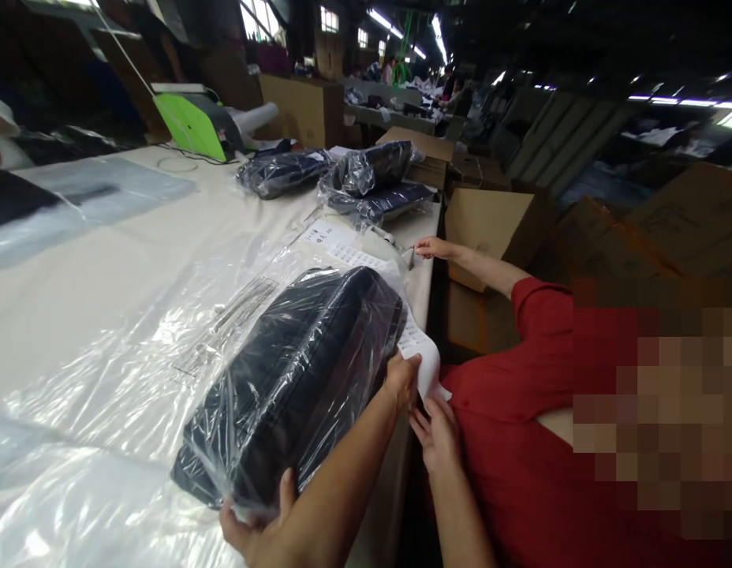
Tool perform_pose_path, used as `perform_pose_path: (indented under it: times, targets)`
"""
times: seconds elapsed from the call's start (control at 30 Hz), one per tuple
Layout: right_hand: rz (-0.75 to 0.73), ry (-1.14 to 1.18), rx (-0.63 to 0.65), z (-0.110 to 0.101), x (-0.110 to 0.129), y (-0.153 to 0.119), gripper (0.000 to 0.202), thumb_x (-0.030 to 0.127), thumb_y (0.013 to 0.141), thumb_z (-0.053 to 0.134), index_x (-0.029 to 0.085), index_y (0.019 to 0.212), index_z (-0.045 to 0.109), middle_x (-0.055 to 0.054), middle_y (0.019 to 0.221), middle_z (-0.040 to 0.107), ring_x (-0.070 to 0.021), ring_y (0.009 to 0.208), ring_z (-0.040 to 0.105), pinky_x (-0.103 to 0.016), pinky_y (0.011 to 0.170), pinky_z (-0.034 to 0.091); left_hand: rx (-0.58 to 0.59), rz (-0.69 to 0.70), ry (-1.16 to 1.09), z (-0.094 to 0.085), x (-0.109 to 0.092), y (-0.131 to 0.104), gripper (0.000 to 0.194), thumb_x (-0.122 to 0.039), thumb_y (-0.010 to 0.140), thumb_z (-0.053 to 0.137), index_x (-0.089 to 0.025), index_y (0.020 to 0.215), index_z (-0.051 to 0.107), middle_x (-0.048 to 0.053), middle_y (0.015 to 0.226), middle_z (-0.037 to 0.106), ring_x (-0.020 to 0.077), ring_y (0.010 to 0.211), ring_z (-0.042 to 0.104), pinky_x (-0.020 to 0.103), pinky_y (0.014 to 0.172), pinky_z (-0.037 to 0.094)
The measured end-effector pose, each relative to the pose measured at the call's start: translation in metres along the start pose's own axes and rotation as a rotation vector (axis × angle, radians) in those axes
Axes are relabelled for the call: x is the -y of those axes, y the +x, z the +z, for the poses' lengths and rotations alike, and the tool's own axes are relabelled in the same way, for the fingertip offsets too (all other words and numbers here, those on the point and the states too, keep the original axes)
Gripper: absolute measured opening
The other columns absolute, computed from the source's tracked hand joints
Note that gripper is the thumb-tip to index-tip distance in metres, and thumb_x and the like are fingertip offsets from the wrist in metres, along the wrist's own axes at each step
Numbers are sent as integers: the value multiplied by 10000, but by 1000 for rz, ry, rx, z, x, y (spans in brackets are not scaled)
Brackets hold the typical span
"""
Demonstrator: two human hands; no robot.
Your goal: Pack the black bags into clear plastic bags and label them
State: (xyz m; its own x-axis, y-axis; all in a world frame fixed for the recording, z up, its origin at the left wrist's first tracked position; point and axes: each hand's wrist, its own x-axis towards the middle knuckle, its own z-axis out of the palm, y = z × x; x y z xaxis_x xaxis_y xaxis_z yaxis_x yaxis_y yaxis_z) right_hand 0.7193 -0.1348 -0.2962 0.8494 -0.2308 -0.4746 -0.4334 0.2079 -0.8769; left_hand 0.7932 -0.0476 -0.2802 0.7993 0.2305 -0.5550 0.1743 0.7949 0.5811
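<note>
Pale tabletop in a large, dim workroom, strewn with loose clear film. Set on it, wrapped in clear plastic and slanting away lengthwise: a black bundle.

At the near end of the bundle, gripping a wrapped corner: left hand, thumb raised along the film, fingers closed around the plastic. Against the right side of the bundle: right hand, fingers bent and partly hidden; cannot tell whether pinching the wrap or the paper beside it.

Just right of the bundle, curling past the tabletop's edge: a printed paper strip, with a co-worker's hand at its lower end. Farther right of the bundle, leaning in: a red shirt.

Just beyond the far end of the bundle: marked white paper and a whitish device, with the co-worker's other hand at its right side. To the right of the bundle's far end, beyond the tabletop: an open carton.

Farther beyond the bundle: dark wrapped packages, partly piled up. Beyond the bundle and to its left: a bright green machine. Behind the packages, well past the bundle: a large cardboard box, then distant workers under ceiling lights.
</note>
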Motion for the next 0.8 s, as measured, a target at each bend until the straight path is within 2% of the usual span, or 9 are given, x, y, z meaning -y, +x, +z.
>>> perform_pose_path:
  times: [0.1,0.17,0.27,0.33,0.4,0.53,0.67,0.8]
  targets:
    - [-418,-533,-13,-14,19,-22,365,405,694,696,349,1053,664,-59,1215,624,-329,1114,612,-481,841,561,-8,77,56,-8,9,6,387,-167,595,817,-135,945,655,95,903,730,237,836,684,350,808,533]
    - [-688,-758,-15,-9,41,-32,295,411,747,666,347,1033,700,-58,1348,539,-344,1227,519,-488,966,481,-4,125,98,-13,13,7,390,-142,581,812,-146,939,656,88,912,732,232,855,680,343,821,527]
    - [-875,-832,20,17,69,-21,271,379,878,505,301,1030,714,-89,1229,599,-301,1148,542,-461,993,423,17,193,141,-19,15,5,379,-136,600,792,-152,956,665,80,947,728,227,900,666,328,848,515]
    - [-889,-856,29,32,76,3,298,365,889,475,253,997,729,-107,1089,635,-285,1038,565,-451,960,421,33,237,162,-20,14,2,362,-127,618,768,-140,967,674,84,977,723,227,913,656,319,856,505]
    - [-857,-902,50,38,73,34,309,370,864,505,212,986,741,-117,1041,635,-279,987,565,-449,939,421,59,269,178,-21,12,0,337,-117,630,743,-123,963,688,93,975,723,231,908,652,318,854,500]
    - [-802,-934,174,27,59,78,344,405,818,564,218,1045,743,-101,1041,617,-256,965,565,-402,891,454,113,281,190,-22,12,-1,328,-129,621,729,-128,948,708,85,911,729,240,875,655,344,834,507]
    - [-772,-932,259,18,52,92,395,419,805,579,243,1127,723,-69,985,597,-222,897,573,-371,865,469,135,272,184,-25,13,2,293,-74,578,734,-151,860,725,63,917,729,224,898,643,333,876,490]
    - [-761,-970,274,23,54,95,386,397,787,601,243,1117,731,-65,961,590,-221,879,566,-355,827,474,113,193,149,-26,14,0,226,-80,632,757,-137,846,714,56,895,716,214,900,640,342,884,494]
